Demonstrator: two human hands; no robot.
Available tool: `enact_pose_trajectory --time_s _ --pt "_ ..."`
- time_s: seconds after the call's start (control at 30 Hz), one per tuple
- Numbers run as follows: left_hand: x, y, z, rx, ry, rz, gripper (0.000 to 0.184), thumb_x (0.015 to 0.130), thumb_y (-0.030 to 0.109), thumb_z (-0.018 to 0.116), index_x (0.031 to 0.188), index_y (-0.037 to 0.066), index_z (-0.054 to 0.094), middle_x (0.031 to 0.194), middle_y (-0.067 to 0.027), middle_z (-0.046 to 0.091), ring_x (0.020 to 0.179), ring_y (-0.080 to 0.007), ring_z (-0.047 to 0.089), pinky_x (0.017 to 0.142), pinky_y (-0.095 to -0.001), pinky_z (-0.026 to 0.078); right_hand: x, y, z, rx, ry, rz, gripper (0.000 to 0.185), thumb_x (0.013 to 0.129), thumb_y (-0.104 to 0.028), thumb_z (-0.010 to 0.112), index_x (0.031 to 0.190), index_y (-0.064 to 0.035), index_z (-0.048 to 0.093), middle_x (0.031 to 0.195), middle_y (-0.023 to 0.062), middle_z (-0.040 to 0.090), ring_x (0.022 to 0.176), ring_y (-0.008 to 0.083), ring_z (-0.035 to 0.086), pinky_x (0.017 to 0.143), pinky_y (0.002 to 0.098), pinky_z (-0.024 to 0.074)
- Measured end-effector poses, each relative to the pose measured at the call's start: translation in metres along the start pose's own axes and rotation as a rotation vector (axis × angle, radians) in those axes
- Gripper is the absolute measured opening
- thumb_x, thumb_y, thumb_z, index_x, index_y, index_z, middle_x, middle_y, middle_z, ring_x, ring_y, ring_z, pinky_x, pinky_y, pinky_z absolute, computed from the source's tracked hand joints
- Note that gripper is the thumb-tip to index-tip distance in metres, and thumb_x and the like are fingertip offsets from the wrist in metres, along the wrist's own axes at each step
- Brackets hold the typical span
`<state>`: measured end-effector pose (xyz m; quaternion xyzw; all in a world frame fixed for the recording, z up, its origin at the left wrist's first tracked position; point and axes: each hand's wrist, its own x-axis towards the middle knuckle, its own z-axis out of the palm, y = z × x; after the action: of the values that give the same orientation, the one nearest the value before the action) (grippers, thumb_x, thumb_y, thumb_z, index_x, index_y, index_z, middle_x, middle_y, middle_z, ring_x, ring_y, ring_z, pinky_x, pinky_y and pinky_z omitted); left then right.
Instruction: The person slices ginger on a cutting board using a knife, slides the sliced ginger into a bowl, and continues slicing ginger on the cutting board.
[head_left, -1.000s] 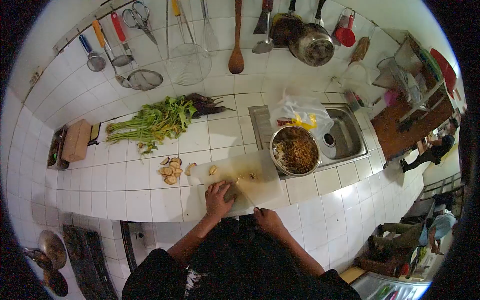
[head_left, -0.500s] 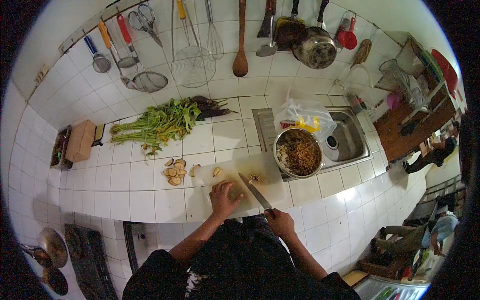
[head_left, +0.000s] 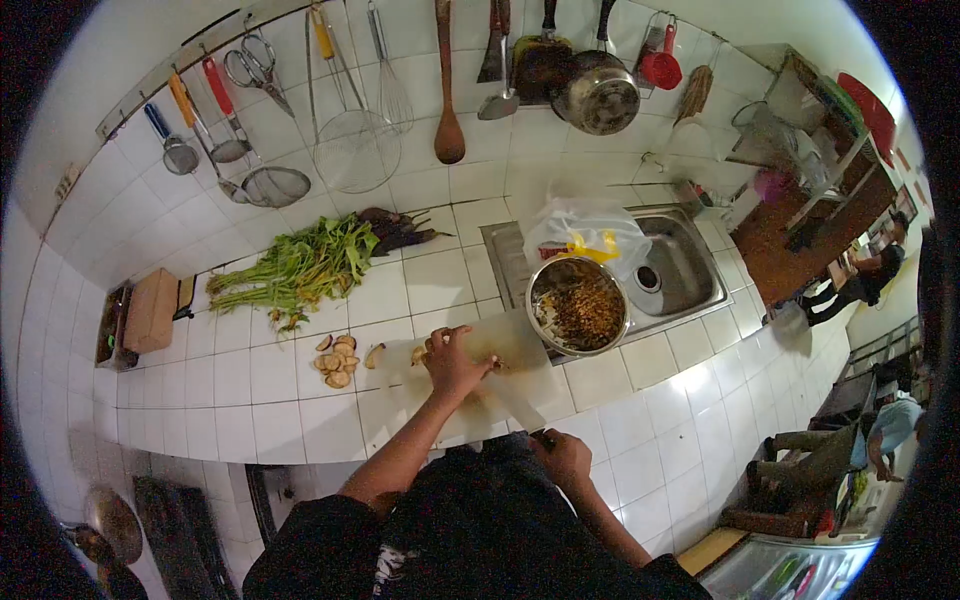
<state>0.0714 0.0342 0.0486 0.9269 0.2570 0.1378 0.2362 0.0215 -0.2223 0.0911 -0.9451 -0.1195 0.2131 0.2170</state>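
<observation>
My right hand [head_left: 562, 457] is closed around the handle of a kitchen knife [head_left: 519, 406], whose blade points up and left over the translucent cutting board [head_left: 545, 385]. My left hand [head_left: 456, 364] is over the board with its fingers spread, thumb towards the small chopped bits [head_left: 499, 364] near the knife. By its fingertips lies a pale piece of food [head_left: 418, 355]; whether they touch it is unclear. Left of the board are a curved pale piece [head_left: 374, 355] and a small pile of dark-skinned slices [head_left: 337, 362].
A steel bowl [head_left: 578, 306] of browned chopped food stands right of the board, near the sink [head_left: 685, 262] and a plastic bag [head_left: 590, 225]. Leafy greens [head_left: 300, 265] and dark eggplants [head_left: 400, 230] lie behind. Utensils hang on the wall; people stand far right.
My left hand has moved up and right across the board, its fingers spreading and its thumb nearing the chopped bits. The knife has shifted slightly down. The whole view has shifted a little.
</observation>
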Motion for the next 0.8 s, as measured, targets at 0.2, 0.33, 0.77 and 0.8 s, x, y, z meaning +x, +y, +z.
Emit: enact_pose_trajectory --time_s 0.2,0.33,0.77,0.8 --pt "-0.014 -0.033 0.002 -0.075 0.097 0.097 0.047 0.067 0.042 0.083 0.103 0.019 0.065 0.114 -0.0092 0.049 0.111 -0.0308 0.048 0.093 -0.0484 0.039 0.003 -0.005 0.009 0.115 -0.147 -0.008 0.048 0.091 -0.053 0.054 0.101 -0.0088 0.071 0.088 0.0185 0.070 0.087 0.0382 0.067 0.078 0.0461 0.0521" --pt "-0.031 -0.036 -0.007 -0.059 0.061 0.031 0.043 0.066 0.038 0.083 0.101 0.021 0.066 0.110 -0.0073 0.053 0.110 -0.0317 0.048 0.093 -0.0493 0.038 0.016 0.000 0.024 0.159 -0.103 0.001 0.051 0.092 -0.053 0.052 0.100 -0.0055 0.070 0.090 0.0229 0.068 0.090 0.0411 0.066 0.080 0.0476 0.0512" --pt "-0.070 -0.063 -0.019 -0.079 0.107 0.038 0.030 0.067 0.028 0.081 0.093 0.020 0.068 0.109 -0.0039 0.052 0.109 -0.0294 0.048 0.090 -0.0499 0.039 0.031 0.034 0.019 0.206 -0.171 0.021 0.053 0.092 -0.053 0.053 0.101 -0.0042 0.071 0.089 0.0234 0.068 0.087 0.0410 0.066 0.078 0.0452 0.0514" --pt "-0.070 -0.068 -0.021 -0.058 0.082 -0.002 0.031 0.066 0.027 0.081 0.094 0.021 0.068 0.109 -0.0032 0.052 0.109 -0.0288 0.049 0.090 -0.0496 0.039 0.029 0.032 0.018 0.197 -0.145 0.003 0.052 0.092 -0.053 0.053 0.100 -0.0050 0.071 0.089 0.0228 0.069 0.087 0.0406 0.066 0.077 0.0453 0.0514"
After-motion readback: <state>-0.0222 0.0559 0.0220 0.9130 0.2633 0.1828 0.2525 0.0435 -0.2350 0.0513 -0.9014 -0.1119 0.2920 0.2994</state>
